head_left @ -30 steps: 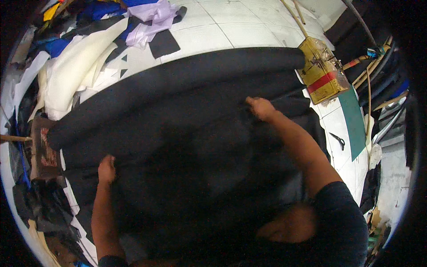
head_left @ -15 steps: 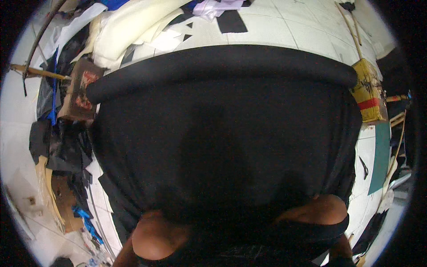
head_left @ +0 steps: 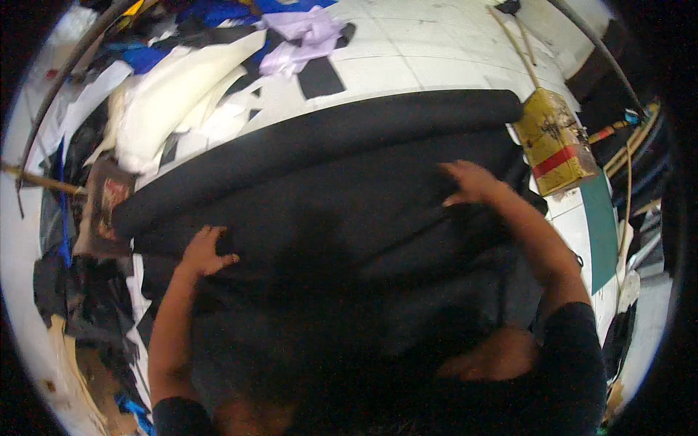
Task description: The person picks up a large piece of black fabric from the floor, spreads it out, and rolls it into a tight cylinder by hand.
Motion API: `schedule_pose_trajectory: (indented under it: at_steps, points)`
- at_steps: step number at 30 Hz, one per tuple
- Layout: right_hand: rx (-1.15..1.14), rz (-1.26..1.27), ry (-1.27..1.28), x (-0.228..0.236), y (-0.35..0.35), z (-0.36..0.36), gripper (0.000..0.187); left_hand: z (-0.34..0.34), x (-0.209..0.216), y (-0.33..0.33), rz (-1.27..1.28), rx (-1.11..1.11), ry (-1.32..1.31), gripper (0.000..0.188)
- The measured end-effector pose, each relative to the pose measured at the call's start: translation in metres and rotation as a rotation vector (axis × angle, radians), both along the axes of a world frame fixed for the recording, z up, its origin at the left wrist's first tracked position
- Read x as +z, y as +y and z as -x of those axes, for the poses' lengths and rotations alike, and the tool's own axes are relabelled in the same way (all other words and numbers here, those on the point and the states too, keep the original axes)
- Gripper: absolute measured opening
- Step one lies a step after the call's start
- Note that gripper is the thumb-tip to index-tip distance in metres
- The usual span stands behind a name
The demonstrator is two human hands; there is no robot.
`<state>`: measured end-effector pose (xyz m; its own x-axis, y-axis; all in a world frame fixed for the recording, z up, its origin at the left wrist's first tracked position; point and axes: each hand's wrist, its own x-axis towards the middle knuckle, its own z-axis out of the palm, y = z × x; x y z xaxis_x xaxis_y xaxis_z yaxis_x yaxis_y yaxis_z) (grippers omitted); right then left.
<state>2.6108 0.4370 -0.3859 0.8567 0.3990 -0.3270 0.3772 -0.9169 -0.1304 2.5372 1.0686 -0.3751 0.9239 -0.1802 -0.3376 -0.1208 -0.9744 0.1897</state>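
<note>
A long roll of black fabric (head_left: 320,142) lies across the floor in front of me, its left end nearer than its right. From it a spread length of the same black fabric (head_left: 334,196) comes back toward my legs, with creases on the right side. Over the left part of this length is my left hand (head_left: 209,251), thumb and fingers apart. Nearer the roll's right half, my right hand (head_left: 472,183) has its fingers stretched and spread. Both hands are empty; whether they press on the fabric is hard to tell.
A worn brown box (head_left: 109,207) stands by the roll's left end, a yellow tin (head_left: 554,142) by its right end. Beyond lie cream sheets (head_left: 171,102), lilac cloth (head_left: 309,36) and a black scrap (head_left: 321,77). A green strip (head_left: 600,225) lies at the right.
Both my arms have come into view and reached forward over the fabric. The view has turned, so the roll now appears slanted, and the spread fabric has become creased.
</note>
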Motion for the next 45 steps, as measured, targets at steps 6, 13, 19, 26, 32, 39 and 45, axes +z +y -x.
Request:
schedule_pose_trajectory:
  at_steps: [6, 13, 19, 26, 32, 39, 45]
  points:
    - [0.170, 0.192, -0.190, -0.071, 0.052, -0.012, 0.095, 0.001, -0.104, -0.013, 0.108, -0.034, -0.139, 0.083]
    - [-0.164, -0.210, -0.272, -0.125, 0.063, -0.055, 0.033, -0.045, -0.128, -0.019, 0.069, 0.306, -0.188, 0.032]
    - [-0.257, -0.207, -0.120, -0.030, 0.087, -0.075, 0.046, -0.040, -0.056, -0.007, 0.265, 0.272, -0.373, 0.037]
    - [-0.091, -0.131, -0.007, 0.051, 0.036, 0.146, 0.047, 0.150, 0.050, -0.032, 0.251, 0.097, 0.053, 0.034]
    - [-0.793, -0.084, 0.963, 0.167, 0.122, 0.281, 0.051, 0.292, 0.073, -0.053, 0.120, 0.111, 0.889, 0.027]
    - [-0.367, -0.449, 0.600, 0.123, 0.030, 0.174, 0.031, 0.161, 0.112, 0.004, 0.254, 0.079, 0.326, 0.021]
    - [-0.068, 0.062, 0.123, -0.023, 0.043, 0.077, 0.081, 0.039, -0.006, -0.006, -0.027, -0.174, -0.199, 0.051]
